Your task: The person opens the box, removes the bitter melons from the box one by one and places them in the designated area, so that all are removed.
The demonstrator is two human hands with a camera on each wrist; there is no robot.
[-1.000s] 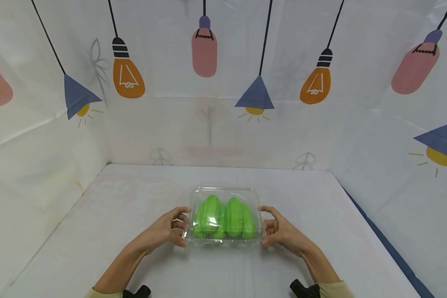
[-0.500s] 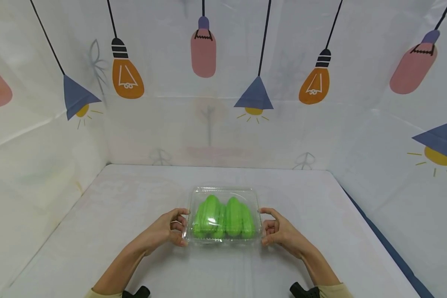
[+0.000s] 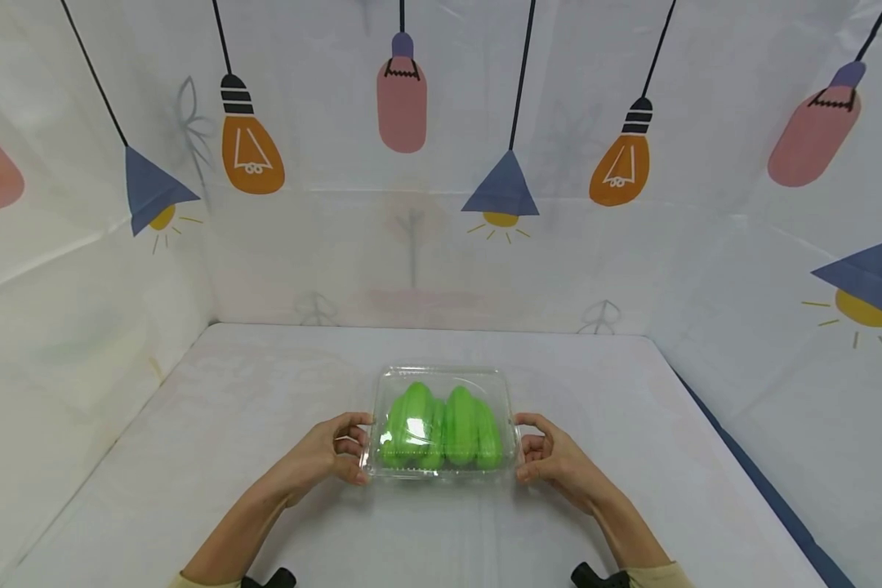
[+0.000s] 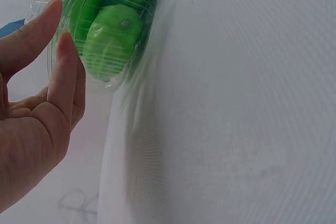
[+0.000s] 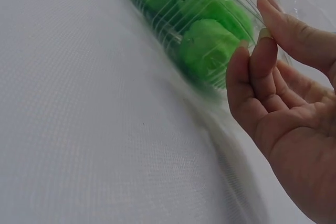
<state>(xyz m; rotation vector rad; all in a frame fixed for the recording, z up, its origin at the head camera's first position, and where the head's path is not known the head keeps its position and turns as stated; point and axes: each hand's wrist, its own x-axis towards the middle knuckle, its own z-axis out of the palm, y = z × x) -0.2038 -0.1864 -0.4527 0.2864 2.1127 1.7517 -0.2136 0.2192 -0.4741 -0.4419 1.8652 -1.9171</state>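
Note:
A clear plastic clamshell container (image 3: pixel 478 377) with its lid down sits in the middle of the white table. Inside lie several green, ridged, elongated pieces (image 3: pixel 461 429) that look like gourds or cucumbers. At the container's left edge, my left hand (image 3: pixel 331 452) pinches the rim between thumb and fingers; the left wrist view shows this thumb (image 4: pixel 37 32) against the plastic. My right hand (image 3: pixel 562 461) pinches the opposite edge the same way, its other fingers curled in below. Whether the container's base touches the table is hard to tell.
White cloth walls printed with hanging lamps (image 3: pixel 503 184) and bulbs (image 3: pixel 253 155) enclose the white table (image 3: pixel 294 359) at the back and both sides. A dark blue strip (image 3: pixel 757 482) runs along the right table edge. Black straps (image 3: pixel 268 578) sit at the wrists.
The container has shifted very slightly toward the far side. Both hands keep hold of its edges, in nearly the same places.

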